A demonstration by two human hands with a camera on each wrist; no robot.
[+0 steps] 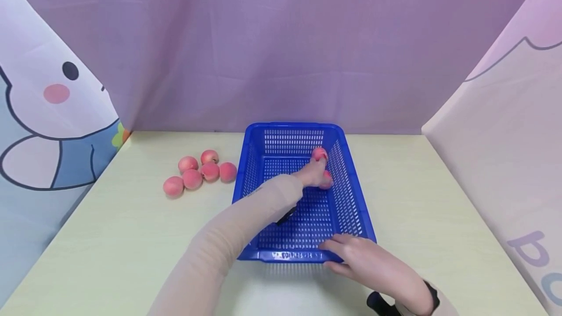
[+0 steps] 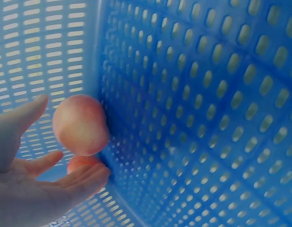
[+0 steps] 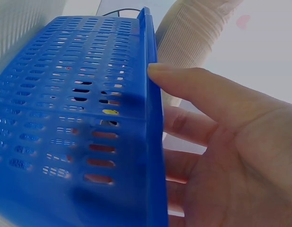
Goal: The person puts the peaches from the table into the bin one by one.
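A blue plastic basket (image 1: 285,256) with slotted walls stands on the table, two peaches inside along its right wall. My left hand (image 1: 312,172) reaches into it, over one peach (image 1: 319,153) and beside the other peach (image 1: 326,181). In the left wrist view the thumb and fingers are spread apart. The nearer peach (image 2: 81,125) sits just beyond the thumb tip, and the fingers partly cover the farther peach (image 2: 83,163). My right hand (image 1: 366,260) grips the basket's near rim at its right corner. In the right wrist view its thumb (image 3: 184,81) presses the rim from outside, fingers inside.
Several more peaches (image 1: 192,179) lie in a loose group on the pale table (image 1: 110,238), left of the basket. A purple cloth (image 1: 281,52) hangs behind the table. Printed cloth panels (image 1: 505,160) flank both sides.
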